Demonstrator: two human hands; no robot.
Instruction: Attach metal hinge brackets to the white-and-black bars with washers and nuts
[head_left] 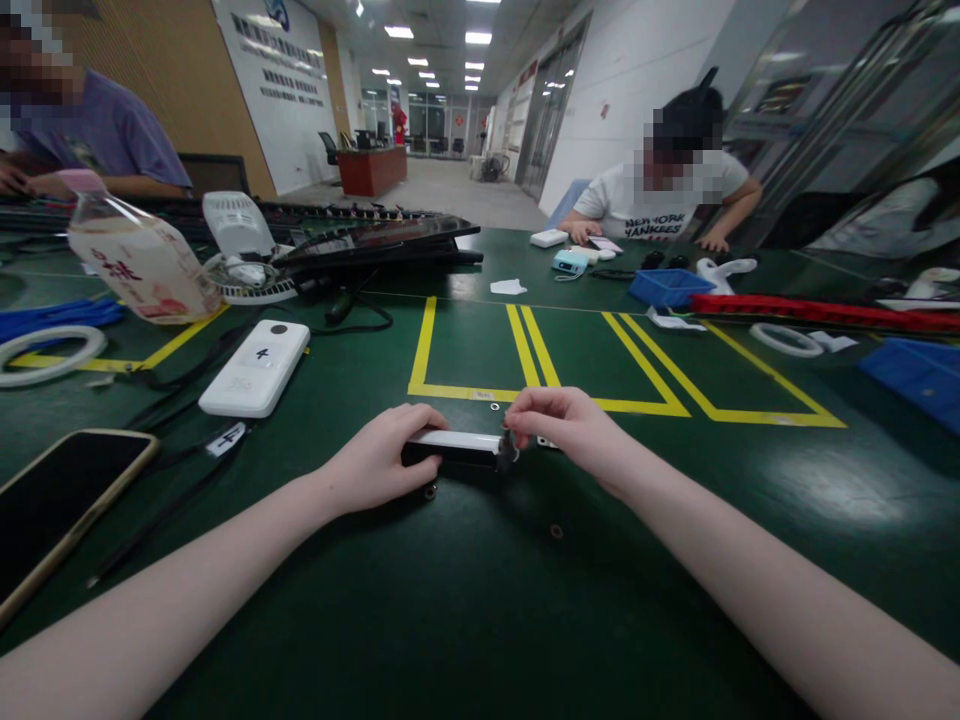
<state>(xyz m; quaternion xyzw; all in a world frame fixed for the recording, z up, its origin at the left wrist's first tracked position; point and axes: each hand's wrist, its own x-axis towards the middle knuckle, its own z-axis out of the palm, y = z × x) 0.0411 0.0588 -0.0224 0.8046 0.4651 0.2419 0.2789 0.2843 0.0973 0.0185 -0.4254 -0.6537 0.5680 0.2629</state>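
My left hand (397, 450) is wrapped round the left end of a small bar (469, 447), white on top and black along its near side. At the bar's right end is a dark fitting (507, 455), too small and blurred to name. My right hand (555, 420) is closed in a pinch over that fitting, and what its fingertips hold I cannot make out. Around the hands lie small rings like washers: one ring (494, 406) beyond the bar, another ring (430, 492) below my left hand, and a brownish ring (556, 531) nearer me.
On the left of the green table are a phone (67, 510), a white power bank (259, 370), a bottle (142, 250) and a white fan (238, 230). Yellow tape (480, 392) marks boxes ahead. Blue trays (671, 287) stand right; co-workers sit across and at far left.
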